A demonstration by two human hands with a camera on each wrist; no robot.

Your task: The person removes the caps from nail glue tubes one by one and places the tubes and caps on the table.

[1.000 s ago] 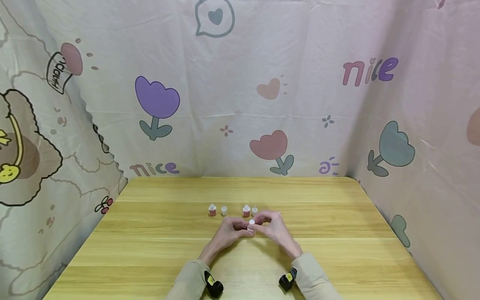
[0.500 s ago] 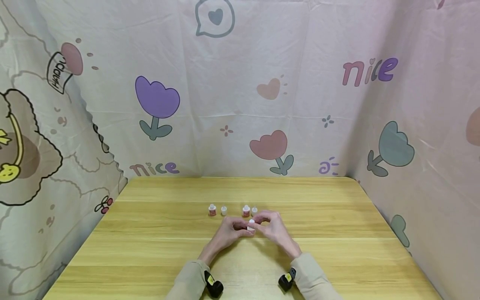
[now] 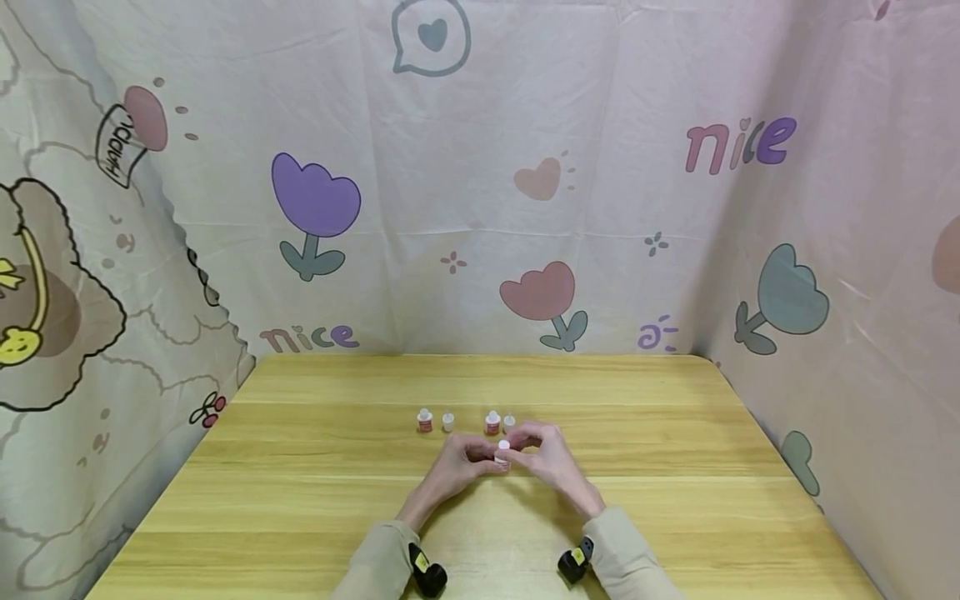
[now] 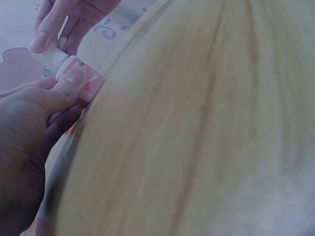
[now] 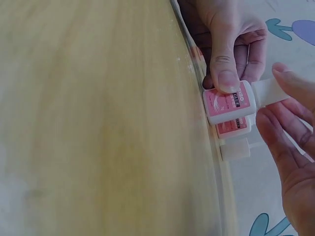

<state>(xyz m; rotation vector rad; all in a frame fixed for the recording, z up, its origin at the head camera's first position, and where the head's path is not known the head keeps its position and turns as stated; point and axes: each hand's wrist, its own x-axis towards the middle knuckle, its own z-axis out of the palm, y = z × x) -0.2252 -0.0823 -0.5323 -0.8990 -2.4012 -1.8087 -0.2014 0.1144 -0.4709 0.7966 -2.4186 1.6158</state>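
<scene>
A small white glue bottle (image 5: 226,105) with a pink label is upright on the wooden table in front of me. My left hand (image 3: 456,467) grips its body, the thumb lying across the label. The thumb and fingers of my right hand (image 3: 552,458) pinch the white cap (image 5: 268,92) at the bottle's top. Seen from the left wrist, both hands meet at this glue bottle (image 4: 92,77), cap against neck. Just behind my hands stands a second glue bottle (image 3: 492,423), with a loose white cap (image 3: 509,422) beside it.
Farther left on the table (image 3: 315,483) stands another glue bottle (image 3: 425,421), next to a second loose cap (image 3: 447,422). A printed cloth (image 3: 450,192) hangs behind the table and along both sides.
</scene>
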